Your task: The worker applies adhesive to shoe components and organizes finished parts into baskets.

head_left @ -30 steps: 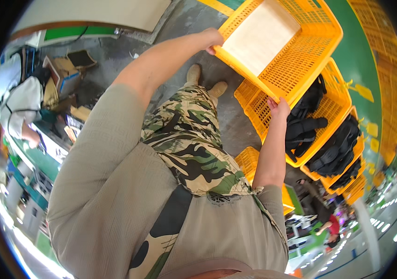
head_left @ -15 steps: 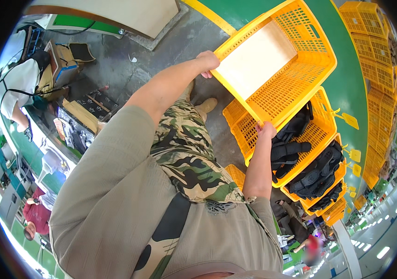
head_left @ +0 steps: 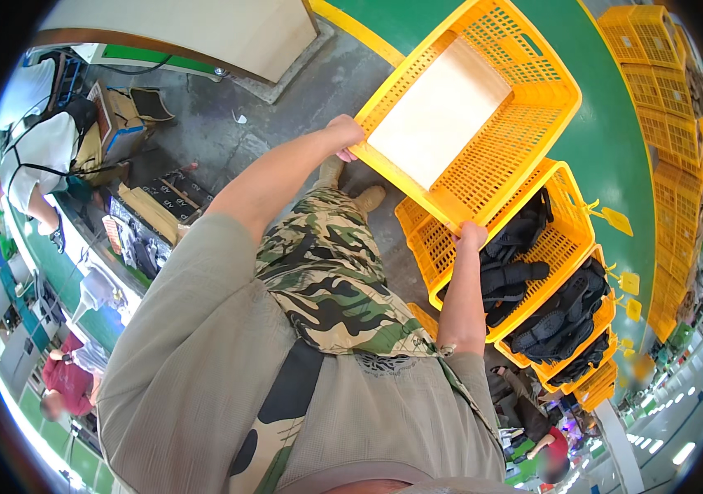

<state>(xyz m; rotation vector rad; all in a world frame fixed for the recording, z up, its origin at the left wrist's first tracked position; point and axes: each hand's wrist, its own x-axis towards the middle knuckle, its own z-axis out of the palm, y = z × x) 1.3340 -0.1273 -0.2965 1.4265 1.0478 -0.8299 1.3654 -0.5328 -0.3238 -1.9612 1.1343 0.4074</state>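
A yellow plastic crate [head_left: 524, 136] with slotted walls hangs tilted in front of me, a pale flat sheet [head_left: 442, 111] covering its bottom. My left hand [head_left: 345, 137] is closed over the rim at its left corner. At the near corner, my right hand [head_left: 471, 236] grips the same rim, its fingers partly hidden. Just beneath and to the right stands another yellow crate [head_left: 569, 239] holding black shoe-like pieces [head_left: 512, 280]. I cannot tell whether the two crates touch.
More crates of black pieces [head_left: 561, 321] line up at the right, with yellow tags [head_left: 617, 221] on them. Tall stacks of yellow crates [head_left: 668, 189] stand farther right. A light panel [head_left: 195, 33] is at the upper left. Co-workers [head_left: 42, 156] are at the left, one in red [head_left: 70, 379].
The held crate has shifted slightly left in view, both hands moving with it and keeping their grip. The surrounding view has also shifted a little.
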